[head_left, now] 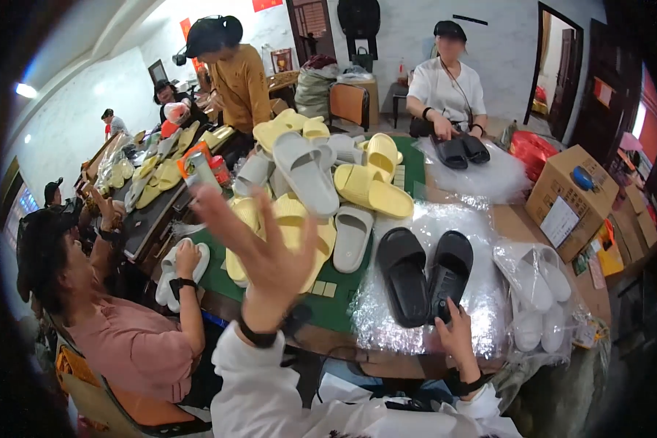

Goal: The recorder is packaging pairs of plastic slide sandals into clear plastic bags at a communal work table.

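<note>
My left hand [266, 252] is raised above the table with fingers spread, holding nothing, in front of a heap of yellow and grey slippers [321, 182]. My right hand [456, 336] rests on the heel of the right one of two black slippers [423, 274], which lie side by side on a sheet of clear bubble wrap [387, 321]. White slippers in a clear bag [540, 296] lie just to the right.
A person in pink sits at my left holding a white slipper [179, 274]. Across the table a person in white handles black slippers [460, 151] on bubble wrap. A cardboard box [569, 201] stands at the right. More people and yellow slippers line the far left table.
</note>
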Tool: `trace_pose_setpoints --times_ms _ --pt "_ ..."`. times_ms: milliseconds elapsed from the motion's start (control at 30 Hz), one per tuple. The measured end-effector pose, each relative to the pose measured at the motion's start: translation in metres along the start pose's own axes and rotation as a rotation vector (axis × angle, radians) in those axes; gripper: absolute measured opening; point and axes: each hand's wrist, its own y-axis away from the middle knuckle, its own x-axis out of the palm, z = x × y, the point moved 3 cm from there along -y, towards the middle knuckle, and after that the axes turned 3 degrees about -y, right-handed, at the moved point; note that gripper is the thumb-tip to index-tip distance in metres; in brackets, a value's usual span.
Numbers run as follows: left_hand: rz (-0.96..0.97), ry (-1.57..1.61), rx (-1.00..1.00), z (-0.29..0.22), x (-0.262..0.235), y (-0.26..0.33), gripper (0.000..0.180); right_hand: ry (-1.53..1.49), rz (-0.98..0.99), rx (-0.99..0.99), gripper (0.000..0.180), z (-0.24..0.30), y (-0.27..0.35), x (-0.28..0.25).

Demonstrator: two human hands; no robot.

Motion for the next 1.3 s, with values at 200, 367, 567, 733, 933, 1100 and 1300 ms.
trace_pose_setpoints --times_ms 200,367,567,733,933,1100,1300 --pt "-0.168 -0.017 -0.023 0.032 0.003 -0.047 0.081 -0.030 -0.104 -0.121 0.058 -0.011 -0.003 0.011" --pt "-0.210 0.058 -0.049 0.017 -0.011 -0.042 0.078 -0.271 -0.100 0.141 0.060 -0.020 -0.009 0.009" --pt "0.687 0.732 0.075 -0.089 0.013 0.088 0.056 -0.173 -0.137 0.216 0.065 -0.020 -0.023 0.003" --pt "0.968 1.047 0.172 -0.142 0.000 0.212 0.017 -0.126 -0.312 0.036 0.049 -0.018 -0.032 -0.032" --pt "0.949 0.955 0.053 -0.154 0.003 0.239 0.022 0.084 -0.140 -0.139 0.031 0.026 -0.047 -0.024" --pt "0.959 0.922 0.113 -0.163 0.003 0.250 0.028 0.021 0.310 -0.038 0.039 0.048 -0.079 0.009" --pt "1.014 0.756 0.212 -0.180 -0.007 0.262 0.053 0.148 0.148 0.038 0.050 0.027 -0.107 0.037"
